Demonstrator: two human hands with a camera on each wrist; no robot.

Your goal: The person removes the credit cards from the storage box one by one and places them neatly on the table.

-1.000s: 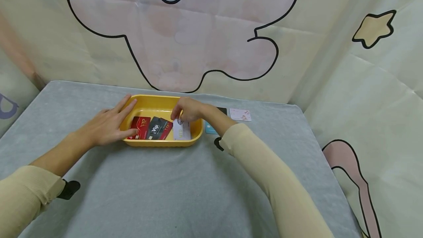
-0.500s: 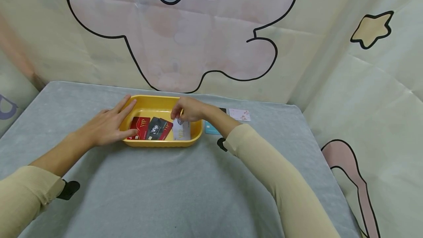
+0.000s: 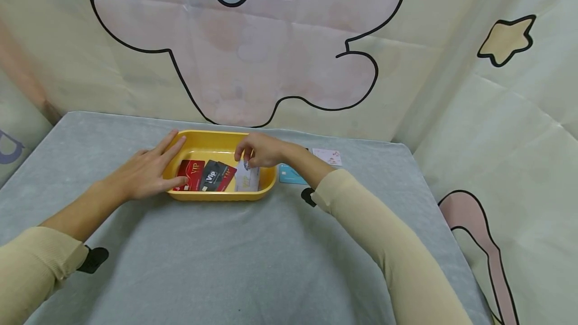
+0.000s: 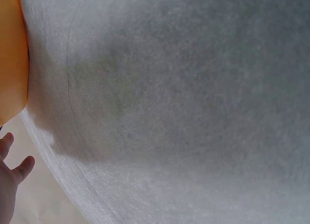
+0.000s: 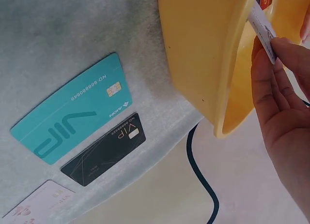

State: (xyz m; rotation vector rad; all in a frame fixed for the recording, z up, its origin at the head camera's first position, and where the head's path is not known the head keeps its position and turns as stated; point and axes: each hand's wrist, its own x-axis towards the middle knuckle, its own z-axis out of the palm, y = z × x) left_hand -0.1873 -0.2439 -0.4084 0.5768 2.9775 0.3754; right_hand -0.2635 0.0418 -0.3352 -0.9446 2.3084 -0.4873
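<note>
A yellow plastic tray (image 3: 212,196) stands near the far side of the table. Along its near wall lean a red VIP card (image 3: 193,172) and a dark grey VIP card (image 3: 210,175), with a red-ended card (image 3: 227,178) overlapping it. My left hand (image 3: 151,173) rests on the tray's left end with spread, fairly straight fingers, the thumb over the near rim by the red card. Inside the tray's right end, my right hand (image 3: 263,149) pinches the top of a white card (image 3: 246,179) between thumb and fingers; the right wrist view shows this white card (image 5: 264,33) edge-on.
Right of the tray lie a turquoise VIP card (image 5: 77,108), a black VIP card (image 5: 104,151) and a pale pink card (image 3: 327,156). In the head view my right forearm covers most of the black one. Grey cloth (image 3: 253,260) covers the table; a printed curtain hangs behind.
The white card now tilts slightly, its lower end a little further left. My right forearm has shifted slightly right. The left hand keeps its place.
</note>
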